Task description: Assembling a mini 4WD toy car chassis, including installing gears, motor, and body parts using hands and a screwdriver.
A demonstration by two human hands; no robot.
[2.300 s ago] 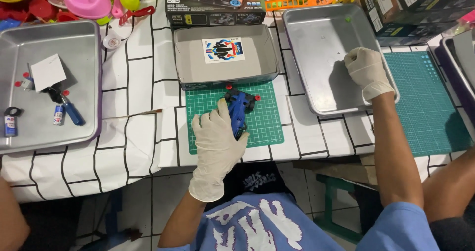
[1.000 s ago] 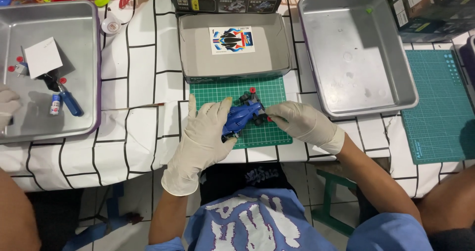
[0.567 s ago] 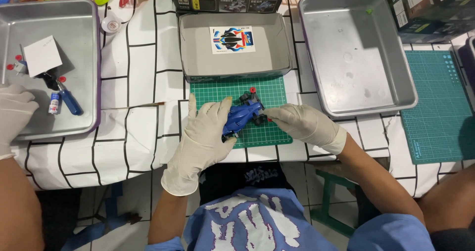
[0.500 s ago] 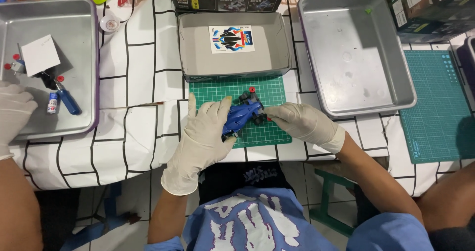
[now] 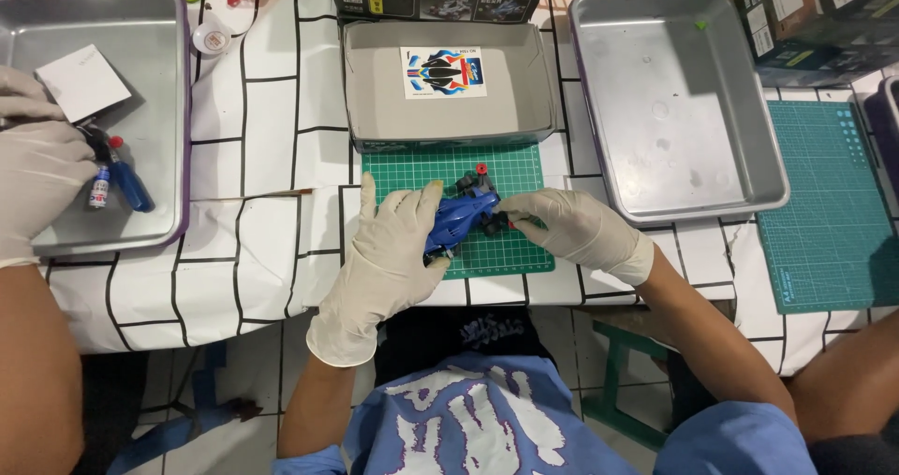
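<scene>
White cloth with a black brick-line pattern covers the table point(image 5: 272, 241), and a small green cutting mat point(image 5: 510, 250) lies at its near edge in the middle. On that mat sits a blue toy race car point(image 5: 461, 220), held from both sides. The gloved left hand point(image 5: 389, 255) cups the car's left flank, fingers spread and pointing far, thumb against the body. The gloved right hand point(image 5: 573, 227) pinches the car's right end, at a dark wheel, between thumb and fingertips. Just beyond the mat stands an open grey cardboard box point(image 5: 370, 101) with a sticker sheet point(image 5: 443, 71) inside. Right of it lies a metal tray point(image 5: 749, 110). At far left, another person's gloved hand point(image 5: 37, 185) rests on a second metal tray point(image 5: 164, 82) holding a blue-handled tool point(image 5: 131, 183).
</scene>
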